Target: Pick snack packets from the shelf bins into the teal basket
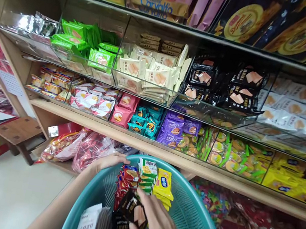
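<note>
A teal plastic basket (198,209) with perforated walls is in front of me, below the shelves. My left hand (112,161) grips its far left rim, the fingertips partly hidden. Inside the basket, my right hand (159,224) has thumb and fingers closed about a black snack packet (136,211), which lies over more black packets. Around it are stacks of red packets (130,173), green-and-white packets (149,169), yellow packets (163,183) and white packets (88,223). The right hand hides part of the basket's near side.
A shelf (95,122) of clear bins spans the view, with green packets (72,35), cream packets (160,74) and black packets (203,78). Larger bags line the top shelf. Bagged goods (94,151) lie underneath, and a wooden stool (20,130) stands at left.
</note>
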The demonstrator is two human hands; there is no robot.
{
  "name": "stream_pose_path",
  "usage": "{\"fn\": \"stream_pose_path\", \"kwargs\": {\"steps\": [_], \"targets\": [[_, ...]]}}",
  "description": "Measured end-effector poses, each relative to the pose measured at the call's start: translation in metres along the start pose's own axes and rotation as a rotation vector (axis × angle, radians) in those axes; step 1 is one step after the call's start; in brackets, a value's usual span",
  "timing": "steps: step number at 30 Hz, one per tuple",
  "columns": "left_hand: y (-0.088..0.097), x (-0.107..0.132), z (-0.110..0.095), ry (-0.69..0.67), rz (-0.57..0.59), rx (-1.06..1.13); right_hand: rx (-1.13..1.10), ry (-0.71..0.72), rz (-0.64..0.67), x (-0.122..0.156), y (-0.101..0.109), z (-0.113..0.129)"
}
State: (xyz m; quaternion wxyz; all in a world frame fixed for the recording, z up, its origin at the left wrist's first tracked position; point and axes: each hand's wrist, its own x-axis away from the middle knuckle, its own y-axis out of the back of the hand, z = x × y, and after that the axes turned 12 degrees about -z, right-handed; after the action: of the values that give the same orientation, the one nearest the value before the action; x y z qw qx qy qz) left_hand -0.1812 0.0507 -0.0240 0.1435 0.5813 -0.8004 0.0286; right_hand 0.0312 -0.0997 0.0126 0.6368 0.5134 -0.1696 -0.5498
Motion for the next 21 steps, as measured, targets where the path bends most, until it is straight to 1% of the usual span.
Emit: {"fn": "stream_pose_path", "kwargs": {"steps": [2,4,6,7,12,17,21], "targets": [[0.001,-0.002,0.001,-0.005,0.013,0.001,-0.005,-0.059,0.124,0.004,-0.011,0.004],[0.001,-0.003,0.003,0.003,0.022,0.008,-0.005,-0.113,0.245,0.004,-0.017,0.011],[0.001,-0.004,0.004,0.018,0.026,0.021,-0.005,-0.152,0.319,0.002,-0.02,0.017],[0.001,-0.004,0.005,0.026,0.028,0.027,-0.01,-0.166,0.334,0.001,-0.021,0.019],[0.0,-0.002,0.002,0.044,0.015,0.033,-0.059,-0.234,0.303,-0.001,-0.025,0.021],[0.0,-0.003,0.004,0.059,0.022,0.057,-0.096,-0.263,0.285,0.002,-0.028,0.021],[0.0,-0.003,0.005,0.033,0.026,0.022,-0.141,-0.294,0.319,0.002,-0.025,0.024]]}}
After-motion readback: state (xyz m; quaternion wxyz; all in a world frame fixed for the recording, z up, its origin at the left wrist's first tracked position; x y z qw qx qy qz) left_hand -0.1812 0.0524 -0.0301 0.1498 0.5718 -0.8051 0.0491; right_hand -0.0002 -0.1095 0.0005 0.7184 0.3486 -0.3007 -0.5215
